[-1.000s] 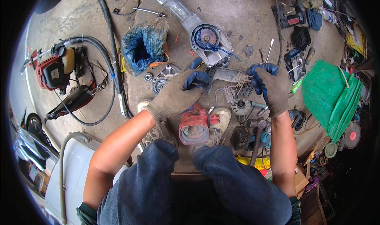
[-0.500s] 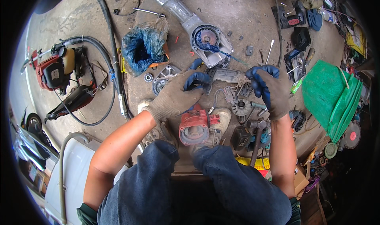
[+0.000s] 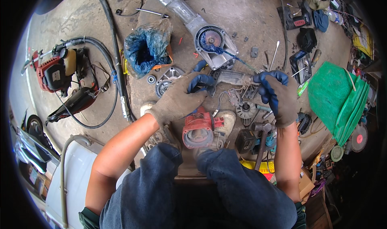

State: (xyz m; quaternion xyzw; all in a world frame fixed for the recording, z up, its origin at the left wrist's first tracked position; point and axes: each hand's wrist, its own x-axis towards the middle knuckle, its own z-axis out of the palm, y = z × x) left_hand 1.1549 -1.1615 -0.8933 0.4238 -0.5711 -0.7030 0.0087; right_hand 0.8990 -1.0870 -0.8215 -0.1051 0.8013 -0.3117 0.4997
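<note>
My left hand (image 3: 179,98), in a grey glove with blue grip on the fingers, is curled beside a grey metal casting (image 3: 231,78); what its fingers hold, if anything, is hidden. My right hand (image 3: 280,94), gloved alike, pinches the end of a thin stick (image 3: 242,61) coated with blue grease. The stick's other end reaches into the open gear housing (image 3: 199,33), whose round gear (image 3: 211,38) carries blue grease. Between my shoes stands a red motor housing (image 3: 197,130). A plastic bag (image 3: 147,47) smeared inside with blue grease sits left of the gear housing.
A motor rotor (image 3: 246,109), a hammer (image 3: 263,138) and a black battery (image 3: 245,140) lie by my right shoe. Left are a bearing (image 3: 151,79), a thick hose (image 3: 113,39) and a red engine (image 3: 54,73). A green plastic piece (image 3: 334,96) lies right.
My right hand has shifted slightly right and downward, with the greasy stick's near end moving along. My left hand has barely moved.
</note>
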